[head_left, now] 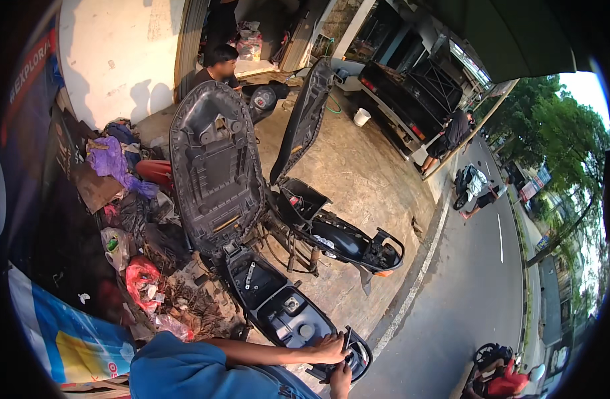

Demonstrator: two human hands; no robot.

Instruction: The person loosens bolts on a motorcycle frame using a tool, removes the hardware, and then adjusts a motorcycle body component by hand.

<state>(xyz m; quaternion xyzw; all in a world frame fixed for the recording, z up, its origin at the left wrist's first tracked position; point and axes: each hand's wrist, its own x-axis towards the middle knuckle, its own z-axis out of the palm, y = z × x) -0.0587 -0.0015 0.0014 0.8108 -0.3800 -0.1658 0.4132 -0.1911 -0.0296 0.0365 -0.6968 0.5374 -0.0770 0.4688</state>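
My left hand (329, 349) reaches across from the blue sleeve to the tail of a scooter with its seat raised. Its fingers are closed at the black rear grab rail (366, 356), by a thin dark upright piece (347, 339) whose kind I cannot make out. Just below it, my right hand (341, 381) is closed at the same rail, and what it grips is hidden. In front of the hands lie the open under-seat compartment (303, 316) with a round cap and a smaller black tray (253, 279). The raised seat (218, 159) shows its ribbed underside.
A second scooter (338, 236) with its seat up (303, 120) stands close beside. Bags and rubbish (142, 279) are heaped on the left. A person (218, 66) sits beyond the seats. A black pickup (411, 93), a white bucket (362, 118) and a road (451, 266) with riders are farther off.
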